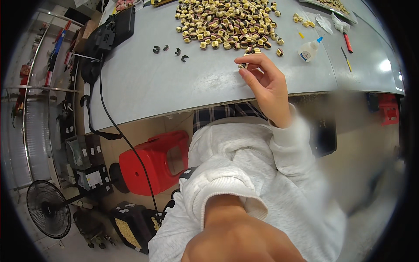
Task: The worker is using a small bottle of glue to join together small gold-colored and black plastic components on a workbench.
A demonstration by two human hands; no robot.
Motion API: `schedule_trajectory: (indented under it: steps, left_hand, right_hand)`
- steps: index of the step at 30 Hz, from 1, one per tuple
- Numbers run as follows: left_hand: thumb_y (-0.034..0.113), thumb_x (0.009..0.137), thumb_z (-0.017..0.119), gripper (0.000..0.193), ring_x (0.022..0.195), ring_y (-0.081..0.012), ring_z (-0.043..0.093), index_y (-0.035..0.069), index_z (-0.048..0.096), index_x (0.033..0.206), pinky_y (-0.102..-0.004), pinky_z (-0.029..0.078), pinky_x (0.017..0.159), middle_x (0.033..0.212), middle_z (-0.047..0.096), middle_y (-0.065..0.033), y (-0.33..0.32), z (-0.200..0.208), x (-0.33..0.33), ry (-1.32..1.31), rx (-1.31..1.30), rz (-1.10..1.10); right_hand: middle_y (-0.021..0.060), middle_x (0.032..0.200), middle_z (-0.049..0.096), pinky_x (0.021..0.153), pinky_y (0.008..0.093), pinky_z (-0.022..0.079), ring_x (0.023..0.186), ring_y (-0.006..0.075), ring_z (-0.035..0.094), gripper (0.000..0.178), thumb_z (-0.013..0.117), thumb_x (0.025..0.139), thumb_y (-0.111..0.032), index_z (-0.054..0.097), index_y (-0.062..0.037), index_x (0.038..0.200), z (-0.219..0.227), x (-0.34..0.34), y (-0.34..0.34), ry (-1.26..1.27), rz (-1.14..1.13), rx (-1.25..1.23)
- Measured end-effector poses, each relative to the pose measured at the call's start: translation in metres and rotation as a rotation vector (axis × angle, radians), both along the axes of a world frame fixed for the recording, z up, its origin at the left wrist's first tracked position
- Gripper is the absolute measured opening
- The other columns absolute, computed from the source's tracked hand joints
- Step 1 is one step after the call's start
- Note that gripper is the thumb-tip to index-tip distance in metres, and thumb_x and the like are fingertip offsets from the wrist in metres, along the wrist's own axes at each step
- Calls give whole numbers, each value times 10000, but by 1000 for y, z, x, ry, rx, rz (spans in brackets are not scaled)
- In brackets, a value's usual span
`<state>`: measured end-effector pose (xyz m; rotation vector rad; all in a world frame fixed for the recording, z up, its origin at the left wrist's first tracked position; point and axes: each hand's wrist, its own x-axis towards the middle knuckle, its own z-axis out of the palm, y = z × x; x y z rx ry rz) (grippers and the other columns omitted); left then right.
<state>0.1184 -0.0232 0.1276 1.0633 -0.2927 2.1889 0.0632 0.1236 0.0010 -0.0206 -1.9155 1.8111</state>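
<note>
My right hand is over the table near its front edge, thumb and forefinger pinching a small black-and-cream piece. Close to the camera at the lower edge is the back of my left hand, coming out of a white ribbed cuff; its fingers are out of sight. Beyond my right hand spreads a large pile of small yellow, black and dark-red blocks. One block lies apart, right of the pile. Several black C-shaped pieces lie to the left.
Right of the pile stand a small bottle with a blue tip, a red-handled tool and a thin yellow-handled tool. A tray sits far right. A black cable hangs past a red stool; a fan stands lower left.
</note>
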Motion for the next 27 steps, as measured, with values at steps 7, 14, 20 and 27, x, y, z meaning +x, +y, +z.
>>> schedule_trajectory:
  steps: [7, 14, 20, 27]
  left_hand:
    - [184, 998, 418, 391, 879, -381, 648, -107, 674, 949, -436, 554, 820, 1000, 635, -283, 1, 4, -4, 27, 9, -1]
    - [218, 1020, 350, 452, 891, -366, 645, -70, 691, 951, -374, 564, 796, 992, 647, -264, 9, 11, 2, -66, -33, 19]
    - [233, 1023, 340, 477, 875, -357, 647, -81, 688, 940, -348, 573, 767, 963, 652, -261, 19, 11, -11, 35, 18, 27]
    - [247, 1021, 357, 495, 839, -326, 655, -101, 686, 897, -330, 580, 739, 912, 658, -250, 15, -8, -19, 88, -32, 5]
  right_hand:
    - [47, 1069, 567, 763, 206, 428, 875, 73, 521, 187, 565, 896, 20, 585, 15, 1082, 0, 0, 0, 0, 17, -29]
    - [48, 1067, 560, 755, 202, 427, 870, 71, 516, 187, 562, 898, 20, 585, 15, 1084, 1, 0, 0, 6, -5, -5]
    - [48, 1069, 550, 745, 202, 426, 861, 71, 507, 191, 562, 896, 25, 586, 14, 1085, 2, 0, 0, 3, -1, -14]
    - [45, 1074, 535, 741, 203, 425, 848, 72, 498, 195, 560, 895, 31, 587, 13, 1087, 0, 0, 1, 25, 3, -8]
